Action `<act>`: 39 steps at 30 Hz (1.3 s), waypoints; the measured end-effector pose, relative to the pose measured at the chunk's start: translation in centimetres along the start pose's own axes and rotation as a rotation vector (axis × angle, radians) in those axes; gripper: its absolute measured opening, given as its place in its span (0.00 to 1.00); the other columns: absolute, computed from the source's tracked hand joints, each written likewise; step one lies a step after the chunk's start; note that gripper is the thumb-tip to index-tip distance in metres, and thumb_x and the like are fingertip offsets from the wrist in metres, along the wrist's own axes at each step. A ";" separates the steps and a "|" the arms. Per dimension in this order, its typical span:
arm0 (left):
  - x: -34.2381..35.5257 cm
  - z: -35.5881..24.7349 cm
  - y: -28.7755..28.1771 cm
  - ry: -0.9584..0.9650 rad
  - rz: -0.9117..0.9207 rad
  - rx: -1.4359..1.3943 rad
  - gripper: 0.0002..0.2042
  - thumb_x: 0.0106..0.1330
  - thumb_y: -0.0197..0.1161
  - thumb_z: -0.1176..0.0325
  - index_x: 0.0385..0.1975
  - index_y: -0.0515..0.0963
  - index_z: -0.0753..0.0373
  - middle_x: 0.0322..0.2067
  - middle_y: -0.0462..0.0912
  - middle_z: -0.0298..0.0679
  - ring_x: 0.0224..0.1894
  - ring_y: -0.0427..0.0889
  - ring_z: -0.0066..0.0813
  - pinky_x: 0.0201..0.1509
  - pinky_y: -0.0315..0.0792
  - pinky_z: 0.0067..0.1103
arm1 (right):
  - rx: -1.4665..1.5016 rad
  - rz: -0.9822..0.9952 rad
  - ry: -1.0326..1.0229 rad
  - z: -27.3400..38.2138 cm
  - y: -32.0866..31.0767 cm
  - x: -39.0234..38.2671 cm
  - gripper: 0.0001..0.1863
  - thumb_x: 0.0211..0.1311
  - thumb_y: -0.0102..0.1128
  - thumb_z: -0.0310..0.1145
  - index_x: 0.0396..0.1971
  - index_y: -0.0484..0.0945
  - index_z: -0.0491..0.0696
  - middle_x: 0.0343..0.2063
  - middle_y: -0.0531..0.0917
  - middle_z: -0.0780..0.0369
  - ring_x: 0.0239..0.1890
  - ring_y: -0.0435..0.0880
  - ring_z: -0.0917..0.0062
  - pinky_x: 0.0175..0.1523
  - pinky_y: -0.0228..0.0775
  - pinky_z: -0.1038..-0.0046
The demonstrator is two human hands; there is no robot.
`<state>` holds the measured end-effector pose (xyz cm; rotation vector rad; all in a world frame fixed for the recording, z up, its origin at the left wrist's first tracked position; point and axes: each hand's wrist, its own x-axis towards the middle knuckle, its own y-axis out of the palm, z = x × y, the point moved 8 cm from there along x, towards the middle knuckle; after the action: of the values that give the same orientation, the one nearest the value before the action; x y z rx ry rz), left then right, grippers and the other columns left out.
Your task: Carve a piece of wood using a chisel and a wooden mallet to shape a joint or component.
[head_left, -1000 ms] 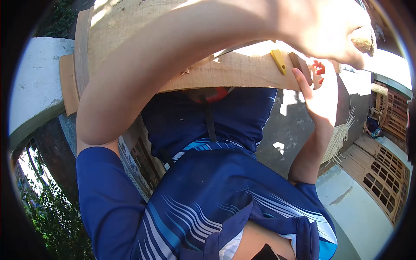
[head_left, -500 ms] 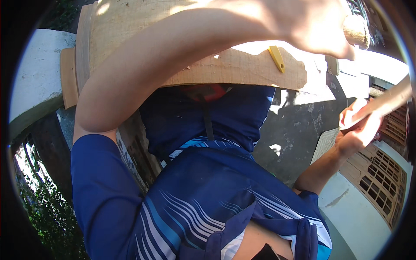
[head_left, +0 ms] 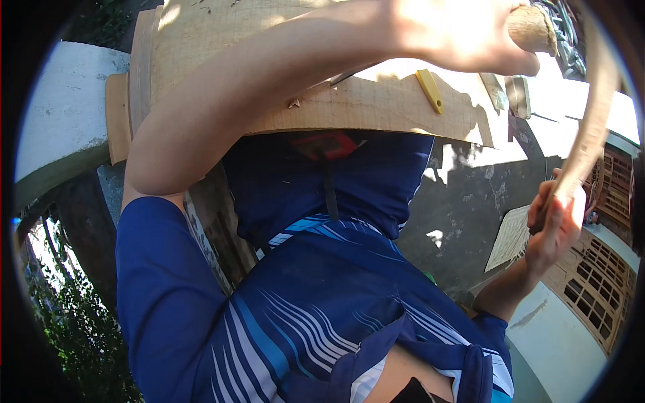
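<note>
My left arm reaches across the wooden board (head_left: 376, 111). At its end, my left hand (head_left: 463, 33) is closed round the thick wooden handle (head_left: 532, 30) of what looks like a chisel. The handle's blunt end points right; the hand hides the rest. A thin dark strip shows below my forearm, but I cannot tell if it belongs to this tool. Out to the right, my right hand (head_left: 556, 218) grips the lower end of a long wooden mallet-like stick (head_left: 588, 127), held nearly upright, apart from the handle. A tapered yellow piece (head_left: 428, 91) lies on the board near its front edge.
Small wood chips (head_left: 293, 103) lie on the board. Metal tools (head_left: 568, 50) are bundled beyond the handle at the far right. Carved lattice panels (head_left: 601, 282) stand on the right, and a pale woven-looking piece (head_left: 508, 238) lies on the dark floor.
The stick in my right hand has swung from a slant to nearly upright. My left hand, still round the handle, sits slightly farther left and higher in view; the view itself has shifted a little.
</note>
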<state>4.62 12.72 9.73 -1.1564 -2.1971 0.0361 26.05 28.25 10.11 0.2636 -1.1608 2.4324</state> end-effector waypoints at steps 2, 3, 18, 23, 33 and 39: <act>0.2 1.1 0.4 -0.240 0.093 -0.032 0.09 0.63 0.62 0.68 0.25 0.79 0.67 0.18 0.82 0.42 0.22 0.84 0.31 0.30 0.78 0.29 | 0.405 -0.316 0.044 -0.5 -2.3 -0.2 0.36 0.78 0.48 0.56 0.55 0.66 0.30 0.26 0.75 0.58 0.18 0.70 0.85 0.20 0.57 0.83; 0.1 0.5 0.1 -0.409 0.104 0.037 0.09 0.63 0.62 0.69 0.24 0.78 0.67 0.16 0.81 0.41 0.21 0.83 0.29 0.29 0.77 0.29 | 0.357 -0.324 0.074 -0.7 -2.2 -0.2 0.41 0.76 0.47 0.60 0.57 0.61 0.28 0.26 0.73 0.57 0.17 0.70 0.84 0.20 0.57 0.82; -2.6 0.3 -4.5 0.041 -0.247 -0.077 0.09 0.66 0.64 0.70 0.25 0.77 0.66 0.15 0.75 0.34 0.15 0.73 0.20 0.20 0.68 0.22 | 0.204 -0.100 0.003 2.2 0.2 2.3 0.23 0.80 0.50 0.37 0.56 0.78 0.30 0.20 0.74 0.66 0.18 0.66 0.90 0.22 0.53 0.86; -6.0 1.6 -7.9 -0.047 -0.428 -0.400 0.10 0.67 0.56 0.74 0.21 0.70 0.64 0.10 0.66 0.31 0.07 0.62 0.18 0.10 0.58 0.19 | 0.028 0.134 0.051 2.8 3.1 2.7 0.30 0.77 0.58 0.48 0.57 0.79 0.31 0.15 0.72 0.71 0.21 0.67 0.90 0.29 0.61 0.84; -13.6 1.3 -10.8 0.067 -0.667 -0.499 0.08 0.62 0.53 0.64 0.23 0.67 0.55 0.15 0.62 0.31 0.16 0.61 0.24 0.23 0.63 0.24 | 0.319 0.297 -0.006 1.8 5.3 2.5 0.23 0.82 0.51 0.42 0.37 0.82 0.37 0.21 0.75 0.67 0.20 0.66 0.90 0.25 0.57 0.85; -20.1 3.0 -12.7 0.163 -1.085 -0.847 0.10 0.61 0.54 0.60 0.19 0.66 0.53 0.14 0.60 0.27 0.16 0.58 0.20 0.21 0.60 0.19 | 0.547 0.328 0.231 -3.6 8.0 1.0 0.14 0.77 0.59 0.36 0.48 0.79 0.39 0.28 0.79 0.65 0.23 0.72 0.87 0.30 0.65 0.83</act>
<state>1.80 -9.30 0.65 -0.1368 -2.4342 -1.4709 21.53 26.84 2.61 -0.0576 -0.4490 2.9392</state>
